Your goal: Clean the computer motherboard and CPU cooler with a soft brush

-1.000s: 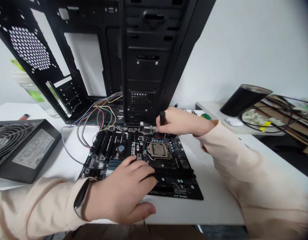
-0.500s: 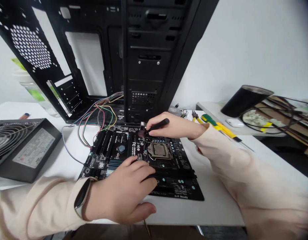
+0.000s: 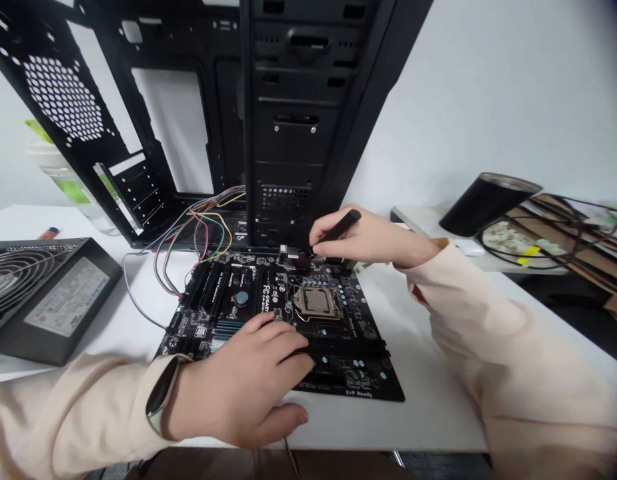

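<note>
A black motherboard [image 3: 338, 347] lies flat on the white table, its silver CPU socket [image 3: 315, 301] near the middle. My left hand [image 3: 248, 387] rests on the board's near edge with its fingers spread flat. My right hand [image 3: 368, 239] hovers over the board's far edge, its fingers pinched round a thin black tool [image 3: 341, 227] whose tip points down-left at the board's rear ports.
An open black computer case [image 3: 288, 120] stands behind the board, coloured wires [image 3: 198, 233] trailing out of it. A power supply [image 3: 43, 293] sits at the left. A black tumbler [image 3: 483, 200], a white mouse and tangled cables lie at the right.
My right hand has tilted the black tool from upright to slanted and lifted slightly; it now covers the screwdrivers seen half a second ago. My left hand has stayed put.
</note>
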{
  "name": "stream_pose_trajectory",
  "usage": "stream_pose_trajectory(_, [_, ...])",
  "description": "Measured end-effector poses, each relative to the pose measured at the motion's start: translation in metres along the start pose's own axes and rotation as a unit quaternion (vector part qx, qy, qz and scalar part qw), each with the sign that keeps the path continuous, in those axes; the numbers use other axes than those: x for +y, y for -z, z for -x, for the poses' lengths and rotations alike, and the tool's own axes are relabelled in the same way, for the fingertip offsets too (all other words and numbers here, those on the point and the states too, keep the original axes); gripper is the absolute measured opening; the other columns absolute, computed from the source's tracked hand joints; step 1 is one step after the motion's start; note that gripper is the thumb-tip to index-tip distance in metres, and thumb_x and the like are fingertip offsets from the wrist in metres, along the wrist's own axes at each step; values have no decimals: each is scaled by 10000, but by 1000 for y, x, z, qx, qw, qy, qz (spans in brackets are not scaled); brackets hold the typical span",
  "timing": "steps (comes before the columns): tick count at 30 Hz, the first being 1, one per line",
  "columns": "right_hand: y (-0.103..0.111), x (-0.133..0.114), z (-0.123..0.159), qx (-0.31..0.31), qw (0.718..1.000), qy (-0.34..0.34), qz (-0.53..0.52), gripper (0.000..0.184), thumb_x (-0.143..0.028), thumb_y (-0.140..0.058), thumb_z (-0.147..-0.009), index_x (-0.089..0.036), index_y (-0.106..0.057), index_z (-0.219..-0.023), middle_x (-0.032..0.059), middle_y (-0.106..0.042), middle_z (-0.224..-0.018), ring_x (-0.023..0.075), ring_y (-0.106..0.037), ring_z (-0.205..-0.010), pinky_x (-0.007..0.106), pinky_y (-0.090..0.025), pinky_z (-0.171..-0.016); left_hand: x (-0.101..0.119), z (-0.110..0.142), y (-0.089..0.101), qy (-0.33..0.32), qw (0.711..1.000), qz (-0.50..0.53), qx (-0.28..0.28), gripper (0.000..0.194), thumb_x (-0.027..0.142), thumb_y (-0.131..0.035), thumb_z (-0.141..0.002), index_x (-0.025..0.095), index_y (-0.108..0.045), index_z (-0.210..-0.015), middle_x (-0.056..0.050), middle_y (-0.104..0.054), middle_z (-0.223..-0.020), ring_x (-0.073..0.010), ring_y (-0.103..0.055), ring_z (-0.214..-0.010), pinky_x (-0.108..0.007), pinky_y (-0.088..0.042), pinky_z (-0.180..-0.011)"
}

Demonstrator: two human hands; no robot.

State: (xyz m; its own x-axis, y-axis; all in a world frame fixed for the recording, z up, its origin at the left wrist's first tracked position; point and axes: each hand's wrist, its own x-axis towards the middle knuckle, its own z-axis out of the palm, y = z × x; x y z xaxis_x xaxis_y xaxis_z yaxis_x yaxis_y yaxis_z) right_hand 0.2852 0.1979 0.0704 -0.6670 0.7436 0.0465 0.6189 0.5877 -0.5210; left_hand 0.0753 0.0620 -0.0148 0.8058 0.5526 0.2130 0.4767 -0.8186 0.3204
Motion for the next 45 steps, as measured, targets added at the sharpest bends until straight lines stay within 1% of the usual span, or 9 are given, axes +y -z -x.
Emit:
stream_pose_trajectory(5, [-8,1,-3,-33,994,78,-70,250,-344,-612,-750,-161,-703,-894,29,-696,-856,153,-606,-772,282,-467,-706,-1,1,1,-5,1000,0,6,318,385,-609,-852,145,-634,-1058,-104,-638,-1119,-269,-559,-1031,-451,-397,-1008])
stream_pose_trajectory(9, [-17,10,-10,-53,992,80,-81,301,-365,-602,-771,-152,-702,-958,52,-717,-946,174,-631,-852,306,-484,-772,0,1,1,-4,1000,-6,7,320,389,-605,-852,153,-636,-1066,-104,-640,-1123,-268,-561,-1031,-451,-401,-1010])
stream_pose_trajectory(16, [-9,11,-8,-123,992,-3,-11,278,-326,-587,-734,-159,-721,-911,21,-708,-806,138,-585,-696,258,-444,-641,0,0,-1,-3,1000,-10,3,314,385,-621,-844,147,-645,-1047,-103,-640,-1122,-270,-561,-1033,-454,-408,-1006])
stream_pose_trajectory(22, [5,5,-3,-121,986,-57,102,180,-217,-523,-687,-188,-695,-733,-20,-613,-614,110,-490,-563,241,-374,-545,-1,-1,0,-2,1000,-12,10,308,371,-623,-839,148,-646,-1049,-102,-640,-1114,-268,-562,-1023,-449,-409,-1006])
stream_pose_trajectory(27, [13,2,0,-74,961,-139,228,114,-183,-513,-690,-180,-599,-615,-11,-558,-557,110,-458,-514,262,-333,-536,0,0,0,-5,1000,-5,7,302,372,-600,-853,144,-642,-1046,-106,-632,-1127,-267,-554,-1044,-447,-402,-1016])
stream_pose_trajectory(31, [22,5,5,-60,981,-92,159,102,-192,-508,-675,-186,-596,-625,-23,-559,-574,112,-464,-548,258,-360,-568,0,0,1,2,1000,-4,0,295,378,-587,-856,153,-641,-1038,-102,-633,-1119,-262,-554,-1039,-443,-400,-1021])
stream_pose_trajectory(36, [21,6,6,-54,997,-15,54,222,-345,-539,-736,-192,-672,-825,9,-659,-772,150,-552,-696,261,-413,-621,1,0,1,5,1000,-4,1,288,383,-587,-854,162,-639,-1031,-104,-630,-1137,-270,-556,-1052,-450,-397,-1026])
stream_pose_trajectory(40, [14,8,2,-101,991,-44,81,238,-332,-557,-734,-191,-699,-862,6,-672,-755,135,-550,-655,252,-411,-610,1,0,1,9,1000,-2,-2,268,362,-591,-851,164,-638,-1026,-102,-633,-1124,-266,-557,-1051,-446,-395,-1028])
stream_pose_trajectory(45, [18,14,0,-64,979,-108,160,137,-222,-515,-693,-179,-638,-649,-11,-606,-605,110,-486,-559,248,-383,-571,1,0,1,9,1000,-4,2,268,362,-585,-852,171,-640,-1031,-107,-634,-1149,-272,-556,-1060,-442,-401,-1022])
